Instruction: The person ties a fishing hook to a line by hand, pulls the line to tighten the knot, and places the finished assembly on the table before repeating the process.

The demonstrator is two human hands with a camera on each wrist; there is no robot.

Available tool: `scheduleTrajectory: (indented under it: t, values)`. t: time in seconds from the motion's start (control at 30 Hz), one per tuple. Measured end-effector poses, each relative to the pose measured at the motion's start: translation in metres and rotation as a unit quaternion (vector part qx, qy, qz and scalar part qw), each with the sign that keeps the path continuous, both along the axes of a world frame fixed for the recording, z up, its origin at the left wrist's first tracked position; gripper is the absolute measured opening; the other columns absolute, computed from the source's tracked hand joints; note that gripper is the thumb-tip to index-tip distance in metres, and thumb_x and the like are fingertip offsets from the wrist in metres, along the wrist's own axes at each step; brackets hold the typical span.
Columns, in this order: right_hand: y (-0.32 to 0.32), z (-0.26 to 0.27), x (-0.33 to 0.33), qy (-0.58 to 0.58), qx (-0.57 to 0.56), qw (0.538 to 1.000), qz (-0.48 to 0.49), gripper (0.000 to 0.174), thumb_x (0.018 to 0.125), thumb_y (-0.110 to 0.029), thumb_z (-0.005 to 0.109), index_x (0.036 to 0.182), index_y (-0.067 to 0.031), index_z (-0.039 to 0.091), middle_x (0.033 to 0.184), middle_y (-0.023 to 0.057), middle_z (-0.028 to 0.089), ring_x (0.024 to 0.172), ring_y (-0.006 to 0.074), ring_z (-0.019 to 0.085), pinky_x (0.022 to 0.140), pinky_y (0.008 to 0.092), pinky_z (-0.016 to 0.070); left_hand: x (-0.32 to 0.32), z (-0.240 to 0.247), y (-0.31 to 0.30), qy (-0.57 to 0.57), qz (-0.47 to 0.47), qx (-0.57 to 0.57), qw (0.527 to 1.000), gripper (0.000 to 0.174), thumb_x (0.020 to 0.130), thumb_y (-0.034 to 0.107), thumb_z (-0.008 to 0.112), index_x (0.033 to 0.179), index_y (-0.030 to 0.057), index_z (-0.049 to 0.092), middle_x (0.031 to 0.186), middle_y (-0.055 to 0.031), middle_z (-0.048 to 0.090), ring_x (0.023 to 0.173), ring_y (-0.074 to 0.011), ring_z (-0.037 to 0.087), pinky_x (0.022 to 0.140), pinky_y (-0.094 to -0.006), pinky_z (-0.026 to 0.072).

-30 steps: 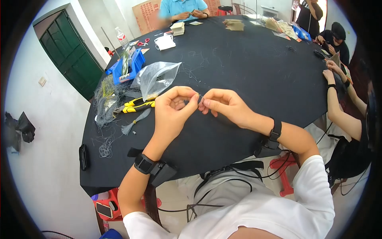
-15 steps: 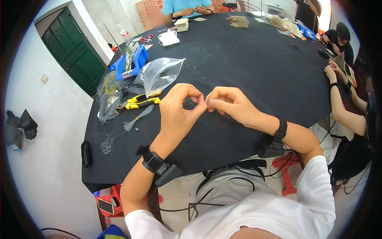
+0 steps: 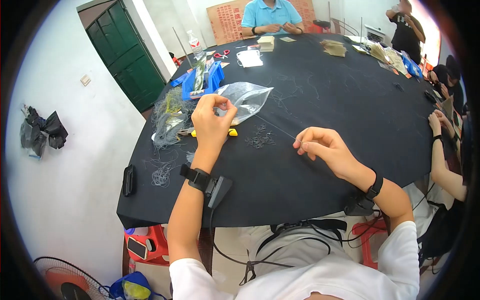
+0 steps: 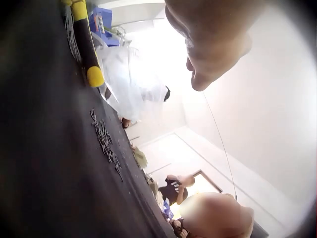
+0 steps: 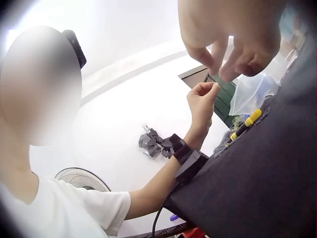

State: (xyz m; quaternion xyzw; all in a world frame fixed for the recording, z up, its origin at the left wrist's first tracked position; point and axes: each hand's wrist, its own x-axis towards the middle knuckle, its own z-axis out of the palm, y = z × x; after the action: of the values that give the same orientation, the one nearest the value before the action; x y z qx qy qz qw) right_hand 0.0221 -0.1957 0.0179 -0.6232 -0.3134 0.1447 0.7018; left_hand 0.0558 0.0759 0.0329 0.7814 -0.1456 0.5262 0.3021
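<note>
A thin pale line (image 3: 276,126) runs taut between my two hands, above the table. My left hand (image 3: 212,120) pinches one end between thumb and forefinger, raised in front of the clear plastic bag (image 3: 252,97). Farther right and nearer to me, my right hand (image 3: 325,149) pinches the other end, its other fingers loosely bent. On the black cloth between the hands lies a small pile of dark, curly pieces (image 3: 260,137). Yellow-and-black pliers (image 4: 88,54) lie by the left hand, mostly hidden behind it in the head view.
Tangled grey line (image 3: 170,120) and a blue bin (image 3: 214,76) lie at the left. Scissors (image 3: 222,54), a white mask (image 3: 250,58) and stacked cards (image 3: 266,44) stand farther back. A black case (image 3: 128,180) sits by the left edge. Other people sit around the table.
My hands were together at the fingertips and have drawn apart, the right one moving right and toward me. The line now stretches between them, and the dark pile shows. The head view has shifted.
</note>
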Motion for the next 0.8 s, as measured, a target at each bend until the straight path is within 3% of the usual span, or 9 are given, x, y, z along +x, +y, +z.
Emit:
scheduleTrajectory:
  t: [0.27, 0.67, 0.8]
  values:
    - [-0.003, 0.005, 0.000, -0.006, 0.004, 1.000, -0.010, 0.011, 0.084, -0.010, 0.056, 0.075, -0.0038, 0.058, 0.094, 0.0058, 0.058, 0.076, 0.0088, 0.053, 0.061, 0.0205, 0.0385, 0.009, -0.003, 0.031, 0.009, 0.075, 0.017, 0.997, 0.011, 0.068, 0.002, 0.067, 0.073, 0.0007, 0.058, 0.072, -0.0072, 0.061, 0.060, -0.0132, 0.059, 0.057, -0.0258, 0.0457]
    - [-0.004, 0.006, 0.003, 0.013, 0.020, 1.000, -0.017, 0.012, 0.082, -0.008, 0.054, 0.072, -0.0030, 0.058, 0.091, 0.0065, 0.059, 0.075, 0.0100, 0.053, 0.063, 0.0218, 0.0403, 0.014, -0.003, 0.060, -0.007, 0.134, -0.008, 0.991, 0.012, 0.069, 0.009, 0.068, 0.071, 0.0011, 0.060, 0.068, -0.0074, 0.061, 0.057, -0.0143, 0.059, 0.056, -0.0261, 0.0448]
    - [-0.007, 0.007, 0.009, 0.021, 0.034, 0.998, -0.037, 0.010, 0.084, -0.010, 0.054, 0.076, -0.0045, 0.058, 0.091, 0.0061, 0.059, 0.075, 0.0095, 0.054, 0.063, 0.0214, 0.0404, 0.013, -0.002, 0.058, 0.056, 0.093, -0.125, 0.986, 0.012, 0.072, 0.010, 0.069, 0.076, -0.0003, 0.064, 0.072, -0.0058, 0.064, 0.058, -0.0105, 0.058, 0.055, -0.0246, 0.0440]
